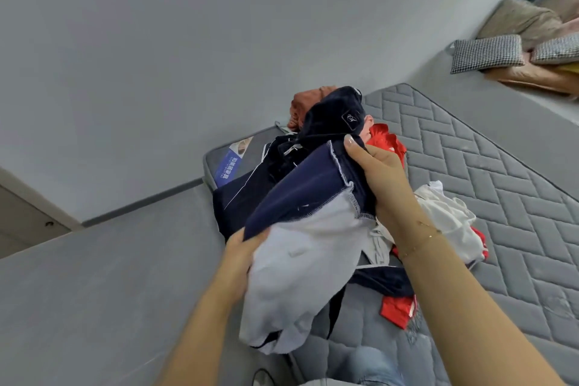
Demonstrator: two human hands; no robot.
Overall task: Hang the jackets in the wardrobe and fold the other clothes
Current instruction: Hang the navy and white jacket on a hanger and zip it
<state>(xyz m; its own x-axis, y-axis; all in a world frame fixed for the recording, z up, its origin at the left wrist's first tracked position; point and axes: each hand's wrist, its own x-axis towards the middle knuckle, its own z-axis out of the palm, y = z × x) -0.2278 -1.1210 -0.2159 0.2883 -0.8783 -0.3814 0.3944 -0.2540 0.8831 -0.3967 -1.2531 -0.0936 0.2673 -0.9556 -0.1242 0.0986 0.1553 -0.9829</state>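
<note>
Head view: the left hand (241, 247) and the right hand (376, 175) both grip a navy garment (300, 194) with pale lining, held above a clothes pile (445, 216) on a grey quilted mattress (488, 172); cushions (488, 53) lie beyond.

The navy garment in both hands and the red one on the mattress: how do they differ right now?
The navy garment is lifted, gripped by the left hand and right hand; the red garment lies untouched on the mattress. The navy one shows a white inside; the red one doesn't. Both are crumpled, unfolded.
</note>
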